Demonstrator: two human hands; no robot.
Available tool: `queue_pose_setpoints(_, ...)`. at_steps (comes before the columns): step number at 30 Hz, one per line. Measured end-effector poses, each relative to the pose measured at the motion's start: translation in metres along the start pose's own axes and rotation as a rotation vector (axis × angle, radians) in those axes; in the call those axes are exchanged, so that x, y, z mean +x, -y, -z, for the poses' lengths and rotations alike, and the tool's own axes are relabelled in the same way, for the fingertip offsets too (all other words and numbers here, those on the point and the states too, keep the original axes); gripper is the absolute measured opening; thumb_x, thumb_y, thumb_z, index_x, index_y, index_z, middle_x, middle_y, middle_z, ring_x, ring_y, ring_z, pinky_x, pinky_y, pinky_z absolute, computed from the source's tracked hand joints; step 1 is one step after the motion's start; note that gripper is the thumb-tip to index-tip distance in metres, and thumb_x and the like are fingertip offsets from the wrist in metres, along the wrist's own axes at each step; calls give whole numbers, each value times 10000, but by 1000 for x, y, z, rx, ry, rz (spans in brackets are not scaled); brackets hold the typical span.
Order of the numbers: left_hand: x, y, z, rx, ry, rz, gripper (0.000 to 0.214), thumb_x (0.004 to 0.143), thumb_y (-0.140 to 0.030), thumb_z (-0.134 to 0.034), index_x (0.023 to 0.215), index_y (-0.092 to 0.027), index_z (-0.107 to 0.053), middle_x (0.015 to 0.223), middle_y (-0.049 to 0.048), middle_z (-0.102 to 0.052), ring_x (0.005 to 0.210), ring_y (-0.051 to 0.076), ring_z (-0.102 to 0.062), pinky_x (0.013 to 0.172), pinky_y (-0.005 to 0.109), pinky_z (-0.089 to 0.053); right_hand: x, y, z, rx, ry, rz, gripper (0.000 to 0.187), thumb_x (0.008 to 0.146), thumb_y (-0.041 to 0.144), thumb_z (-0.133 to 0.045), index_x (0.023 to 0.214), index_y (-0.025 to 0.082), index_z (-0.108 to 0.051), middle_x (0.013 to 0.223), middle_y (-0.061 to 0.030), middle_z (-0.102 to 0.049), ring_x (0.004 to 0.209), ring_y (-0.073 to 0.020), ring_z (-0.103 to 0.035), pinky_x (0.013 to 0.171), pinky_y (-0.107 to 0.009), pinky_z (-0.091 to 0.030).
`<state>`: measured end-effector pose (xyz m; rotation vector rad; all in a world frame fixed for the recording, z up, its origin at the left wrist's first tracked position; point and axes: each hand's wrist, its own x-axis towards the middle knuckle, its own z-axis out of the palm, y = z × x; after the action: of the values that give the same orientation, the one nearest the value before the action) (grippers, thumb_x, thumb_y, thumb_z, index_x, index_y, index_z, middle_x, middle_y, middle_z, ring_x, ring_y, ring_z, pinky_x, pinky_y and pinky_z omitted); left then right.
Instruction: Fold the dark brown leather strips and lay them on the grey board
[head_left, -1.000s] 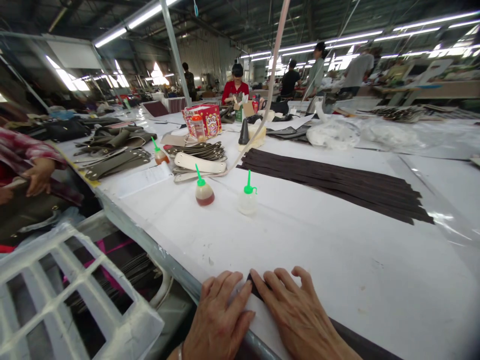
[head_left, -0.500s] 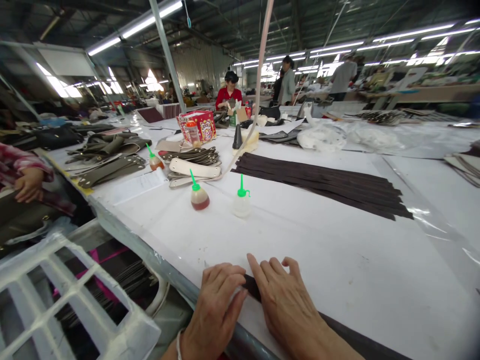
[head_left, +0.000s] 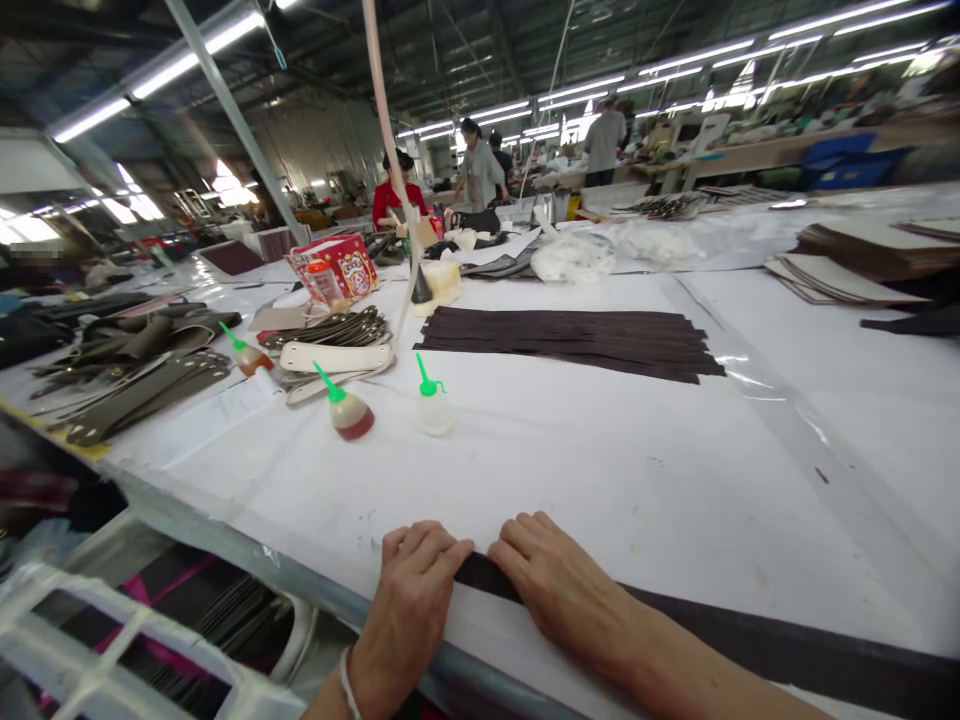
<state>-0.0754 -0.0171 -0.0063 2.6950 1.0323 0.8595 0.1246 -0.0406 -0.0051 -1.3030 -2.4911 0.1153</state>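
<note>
A long dark brown leather-like strip (head_left: 757, 635) lies along the front of the white table, running from my hands to the right edge of the view. My left hand (head_left: 414, 595) is closed at its left end, thumb and fingers pinching it. Just to the right, my right hand (head_left: 559, 580) has its fingers curled over the strip, gripping it against the tabletop; the fingertips are partly hidden. Beyond my hands stand a clear squeeze bottle (head_left: 435, 414) with a green nozzle and another bottle (head_left: 351, 416) holding reddish-brown liquid.
Farther back lies a row of dark strips (head_left: 562, 340). Pale straps (head_left: 337, 357) are stacked left, near a red patterned box (head_left: 345, 270). A white plastic crate (head_left: 97, 640) sits below the table edge (head_left: 300, 570). A hose (head_left: 390, 130) hangs down. Several people are in the background.
The view has swung right, so the table things sit farther left. My right hand's fingers, stretched out before, are now curled over the strip. My left hand still pinches the strip's end.
</note>
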Motion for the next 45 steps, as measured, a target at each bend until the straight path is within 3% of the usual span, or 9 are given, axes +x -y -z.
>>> queue_pose_setpoints(10, -5, -2, 7, 145, 17, -89, 409, 914, -36, -379, 1183, -241, -608, 1054, -33, -688, 1011, 171, -546, 884, 328, -272, -10, -7, 3, -71, -10, 135, 67, 920, 102, -534, 916, 164, -560, 857, -17, -547, 766, -185, -461, 735, -332, -360)
queue_pose_setpoints(25, -9, -2, 7, 211, 51, -93, 418, 898, -38, -378, 1191, -228, -609, 1068, 0, -688, 1024, 187, -544, 906, 341, -275, -24, -14, 14, -126, 2, 195, 75, 937, 114, -494, 943, 151, -559, 839, -22, -519, 757, -184, -439, 732, -347, -338)
queue_pose_setpoints(38, 1, -8, 9, 245, 165, -129, 671, 767, 49, -396, 1295, -344, -529, 964, 0, -604, 931, 171, -523, 871, 346, -254, -43, -21, 23, -123, 15, 199, 136, 951, 118, -471, 1040, 134, -572, 847, -29, -520, 755, -176, -428, 749, -339, -337)
queue_pose_setpoints(45, 3, -7, 10, 333, 221, -198, 683, 821, 26, -396, 1323, -432, -473, 959, -5, -565, 1021, 180, -510, 990, 391, -173, -57, -28, 30, -112, 18, 191, 137, 959, 117, -446, 1005, 136, -574, 842, -30, -513, 738, -172, -417, 753, -340, -333)
